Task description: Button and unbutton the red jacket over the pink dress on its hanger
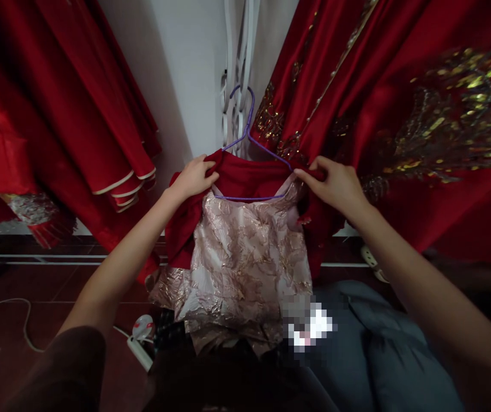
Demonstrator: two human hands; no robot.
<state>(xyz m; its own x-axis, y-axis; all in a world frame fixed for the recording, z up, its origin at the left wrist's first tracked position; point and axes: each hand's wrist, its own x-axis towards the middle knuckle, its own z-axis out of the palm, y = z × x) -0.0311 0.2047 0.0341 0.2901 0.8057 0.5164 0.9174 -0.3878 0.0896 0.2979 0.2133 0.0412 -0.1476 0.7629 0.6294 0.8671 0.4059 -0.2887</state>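
Note:
A purple wire hanger hangs in front of a white wall, carrying a pale pink garment with gold pattern. A red garment is draped over the hanger's shoulders. My left hand pinches the red cloth at the hanger's left shoulder. At the right shoulder my right hand grips the red cloth the same way. Both hands are closed on the fabric.
Red satin gowns hang at the left and, with gold embroidery, at the right. A white power strip with a cord lies on the dark red tiled floor. A grey cushion sits at lower right.

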